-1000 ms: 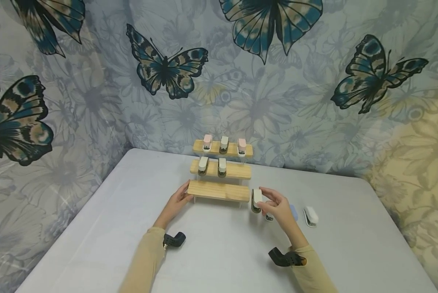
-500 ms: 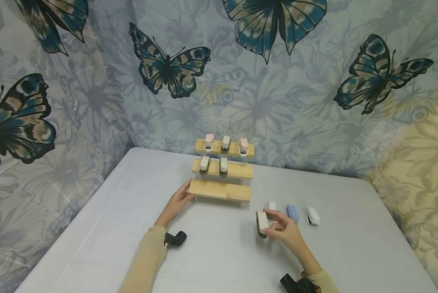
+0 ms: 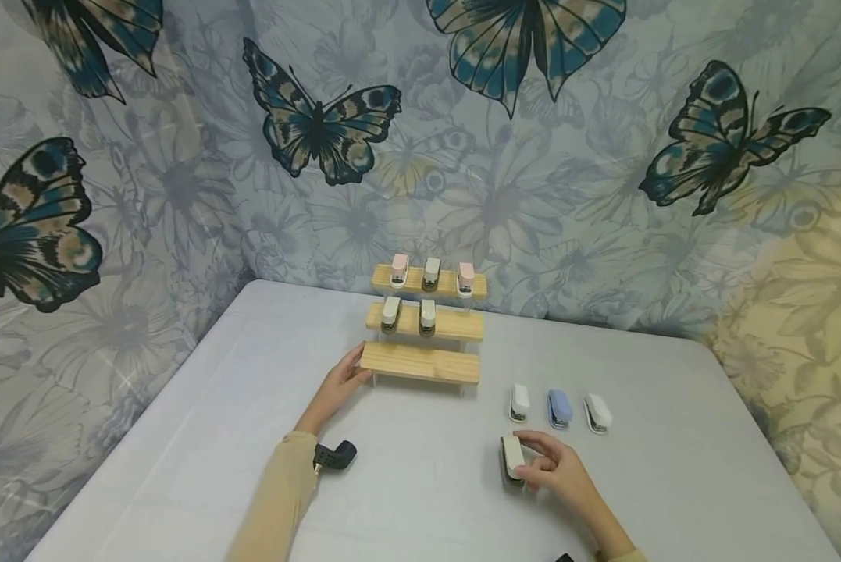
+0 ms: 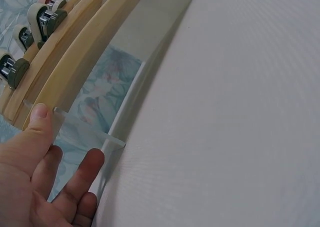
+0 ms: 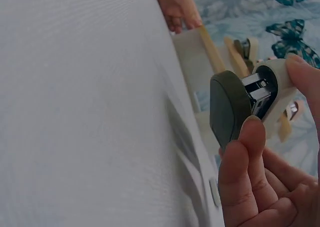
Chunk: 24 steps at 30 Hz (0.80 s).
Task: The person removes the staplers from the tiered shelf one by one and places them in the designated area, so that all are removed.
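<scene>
Here, at the left, the left hand (image 3: 337, 388) rests with straight, relaxed fingers against the left end of the bottom step of a wooden rack (image 3: 420, 363), gripping nothing; in the left wrist view its thumb (image 4: 39, 118) touches the clear plastic end of that rack (image 4: 65, 77). The rack stands on the pale counter (image 3: 202, 437) near the back wall and has three steps. The top step carries three small staplers (image 3: 429, 274), the middle step two (image 3: 408, 314), and the bottom step none. Right of the rack, three more staplers lie in a row on the counter: a white one (image 3: 519, 402), a blue one (image 3: 558, 407) and another white one (image 3: 597, 413), near each other but apart. Just in front of that row, the right hand (image 3: 557, 474) has a closed grip on a cream stapler (image 3: 511, 458), fingers and thumb curled round it. The right wrist view shows this stapler (image 5: 250, 99) held with its dark base toward the camera.
</scene>
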Each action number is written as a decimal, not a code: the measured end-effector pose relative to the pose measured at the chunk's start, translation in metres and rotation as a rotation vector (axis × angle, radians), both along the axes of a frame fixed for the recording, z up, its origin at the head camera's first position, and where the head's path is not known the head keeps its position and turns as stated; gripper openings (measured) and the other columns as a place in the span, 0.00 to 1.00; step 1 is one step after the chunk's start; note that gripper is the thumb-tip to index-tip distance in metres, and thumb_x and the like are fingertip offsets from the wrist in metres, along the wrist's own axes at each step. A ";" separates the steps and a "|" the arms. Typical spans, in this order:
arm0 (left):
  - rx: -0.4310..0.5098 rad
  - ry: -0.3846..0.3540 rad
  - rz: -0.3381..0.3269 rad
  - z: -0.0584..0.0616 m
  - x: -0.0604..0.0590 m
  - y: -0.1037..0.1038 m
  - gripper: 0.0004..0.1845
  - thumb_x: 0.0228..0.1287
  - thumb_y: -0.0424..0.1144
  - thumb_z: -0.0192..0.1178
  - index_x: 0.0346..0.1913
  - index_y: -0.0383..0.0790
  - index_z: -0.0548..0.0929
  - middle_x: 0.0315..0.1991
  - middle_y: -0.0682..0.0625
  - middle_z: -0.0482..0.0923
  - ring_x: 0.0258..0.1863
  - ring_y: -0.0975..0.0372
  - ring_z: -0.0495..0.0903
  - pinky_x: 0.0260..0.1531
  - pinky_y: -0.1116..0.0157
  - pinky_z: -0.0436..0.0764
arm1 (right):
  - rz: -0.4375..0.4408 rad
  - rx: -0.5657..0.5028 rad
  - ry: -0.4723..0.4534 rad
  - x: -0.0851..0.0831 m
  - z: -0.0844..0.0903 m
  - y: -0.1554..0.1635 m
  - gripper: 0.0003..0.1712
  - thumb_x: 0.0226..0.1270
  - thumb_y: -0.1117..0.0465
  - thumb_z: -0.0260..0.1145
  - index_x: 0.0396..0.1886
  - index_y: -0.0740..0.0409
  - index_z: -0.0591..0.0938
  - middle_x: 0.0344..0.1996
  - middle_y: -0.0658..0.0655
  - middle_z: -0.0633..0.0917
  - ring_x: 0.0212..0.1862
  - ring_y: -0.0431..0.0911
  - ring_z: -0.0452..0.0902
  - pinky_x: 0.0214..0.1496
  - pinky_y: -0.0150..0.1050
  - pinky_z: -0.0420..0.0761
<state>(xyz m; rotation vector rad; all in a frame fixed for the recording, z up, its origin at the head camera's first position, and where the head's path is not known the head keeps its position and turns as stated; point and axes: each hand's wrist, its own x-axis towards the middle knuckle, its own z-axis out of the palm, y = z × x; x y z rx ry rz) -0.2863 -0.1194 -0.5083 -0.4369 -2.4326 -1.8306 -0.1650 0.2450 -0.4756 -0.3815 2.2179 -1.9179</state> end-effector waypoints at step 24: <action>-0.002 0.022 -0.029 0.000 0.000 -0.001 0.30 0.51 0.47 0.50 0.58 0.51 0.52 0.57 0.49 0.50 0.44 0.59 0.66 0.40 0.67 0.67 | 0.112 0.131 -0.041 0.002 -0.004 0.013 0.31 0.42 0.65 0.63 0.48 0.68 0.63 0.11 0.59 0.73 0.13 0.45 0.68 0.15 0.36 0.70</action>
